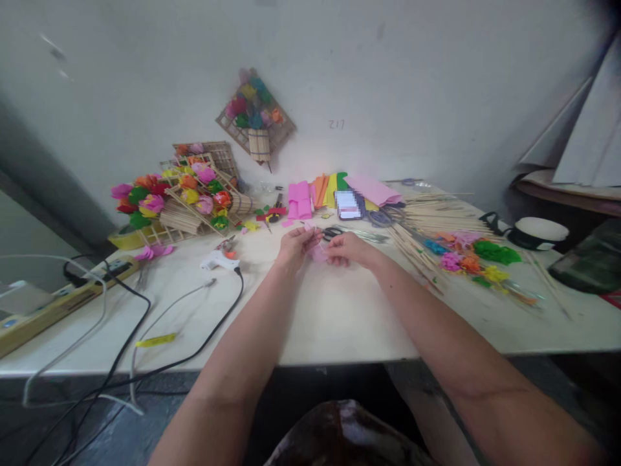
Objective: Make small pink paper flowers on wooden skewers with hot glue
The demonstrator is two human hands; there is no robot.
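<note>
Over the middle of the table my left hand (295,250) is closed, its fingertips pinching a piece of pale pink crepe paper (319,253). Close by on the right, my right hand (350,250) has its fingers drawn together at the other side of the paper. A thin pale strand seems to run between the fingertips; what exactly the right fingers grip is too small to make out. Just behind the hands lie black-handled scissors (334,232).
Bright crepe paper (299,199) and a phone (348,204) lie behind. To the left are a white glue gun (220,261), its black cord (231,304), a power strip (72,299) and bamboo flower baskets (182,217). Bamboo sticks (444,210) and paper flowers (470,261) spread out at right.
</note>
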